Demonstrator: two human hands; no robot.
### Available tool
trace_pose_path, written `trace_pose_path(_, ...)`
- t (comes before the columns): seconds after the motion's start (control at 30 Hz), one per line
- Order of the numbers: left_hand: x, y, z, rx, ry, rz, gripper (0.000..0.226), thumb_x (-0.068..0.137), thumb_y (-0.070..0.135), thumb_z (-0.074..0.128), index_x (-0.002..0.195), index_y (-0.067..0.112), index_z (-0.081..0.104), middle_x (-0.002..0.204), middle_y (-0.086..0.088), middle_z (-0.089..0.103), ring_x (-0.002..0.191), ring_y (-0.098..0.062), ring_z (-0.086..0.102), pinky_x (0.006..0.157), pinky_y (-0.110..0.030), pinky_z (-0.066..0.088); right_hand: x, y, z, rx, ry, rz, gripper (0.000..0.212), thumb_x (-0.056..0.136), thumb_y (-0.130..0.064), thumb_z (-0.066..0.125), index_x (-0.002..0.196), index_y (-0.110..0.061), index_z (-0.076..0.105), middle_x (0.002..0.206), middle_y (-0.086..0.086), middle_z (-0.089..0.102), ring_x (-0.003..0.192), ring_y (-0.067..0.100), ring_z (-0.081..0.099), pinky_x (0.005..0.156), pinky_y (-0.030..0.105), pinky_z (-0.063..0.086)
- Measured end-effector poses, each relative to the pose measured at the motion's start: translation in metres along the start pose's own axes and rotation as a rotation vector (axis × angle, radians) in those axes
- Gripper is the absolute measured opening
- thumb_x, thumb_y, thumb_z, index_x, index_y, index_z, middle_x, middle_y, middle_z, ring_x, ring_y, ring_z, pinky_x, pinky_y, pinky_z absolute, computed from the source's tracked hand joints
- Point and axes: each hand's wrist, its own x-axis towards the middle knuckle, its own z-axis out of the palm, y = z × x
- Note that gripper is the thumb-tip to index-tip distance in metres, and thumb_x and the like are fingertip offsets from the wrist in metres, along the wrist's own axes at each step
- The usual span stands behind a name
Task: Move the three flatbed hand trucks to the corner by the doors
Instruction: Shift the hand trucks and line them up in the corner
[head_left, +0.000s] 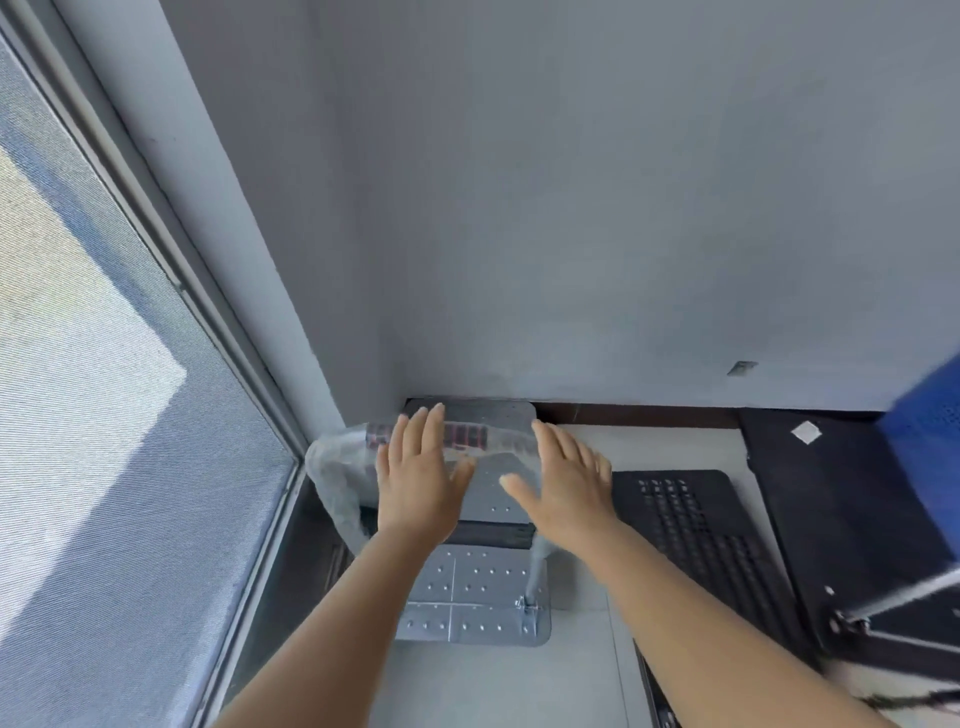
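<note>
We see the grey hand truck (475, 597) standing in the corner, its front edge up against the wall (571, 208) and its left side along the frame of the glass door (104, 415). Its handle (415, 436), wrapped in clear plastic with a red-and-black label showing through, arches across the middle of the platform. Our left hand (418, 480) is spread flat with the fingers (428, 421) straight and parted, lying over the handle's top bar; the fingertips reach just past the bar toward the wall, and nothing is curled around it. Whether the palm actually presses on the bar or hangs just above it we cannot tell. Our right hand (566, 480) is likewise open, fingers stretched and thumb out, placed at the right end of the bar where the handle bends down, again with no hold on it. Just to the right of the grey truck a black hand truck (696, 535) with a slotted platform lies on the pale floor (498, 686), and beyond it a second black truck (831, 509) sits beside a blue cabinet (930, 421).
</note>
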Motion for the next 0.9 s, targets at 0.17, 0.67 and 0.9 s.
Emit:
trace_pose_path(0.17, -0.054, 0.067, 0.023, -0.078, -0.008, 0.023, 0.066, 0.097, 0.043, 0.042, 0.152, 0.02, 0.013, 0.158, -0.001, 0.018, 0.147, -0.023, 0.01, 0.119, -0.04, 0.011, -0.059, 0.057, -0.031, 0.002, 0.072, 0.036, 0.065, 0.095, -0.051, 0.037, 0.149, -0.021, 0.019, 0.157, -0.003, 0.021, 0.144, 0.018, 0.017, 0.116, 0.037, 0.011)
trace_pose_path(0.67, -0.224, 0.278, 0.125, -0.2, -0.141, 0.123, 0.067, 0.095, 0.04, 0.047, 0.151, 0.019, 0.017, 0.151, -0.004, 0.028, 0.14, -0.024, 0.025, 0.114, -0.034, 0.018, -0.228, 0.282, -0.119, 0.003, 0.171, 0.192, 0.061, 0.095, -0.051, 0.037, 0.147, -0.022, 0.024, 0.155, -0.003, 0.028, 0.143, 0.019, 0.021, 0.116, 0.041, 0.014)
trace_pose_path(0.9, -0.255, 0.344, 0.169, -0.14, -0.357, 0.31, 0.067, 0.096, 0.041, 0.046, 0.151, 0.023, 0.012, 0.156, 0.001, 0.023, 0.143, -0.018, 0.021, 0.117, -0.034, 0.018, -0.275, 0.367, -0.133, -0.022, 0.2, 0.312, 0.072, 0.092, -0.057, 0.041, 0.15, -0.024, 0.015, 0.158, -0.004, 0.019, 0.145, 0.018, 0.015, 0.116, 0.04, 0.013)
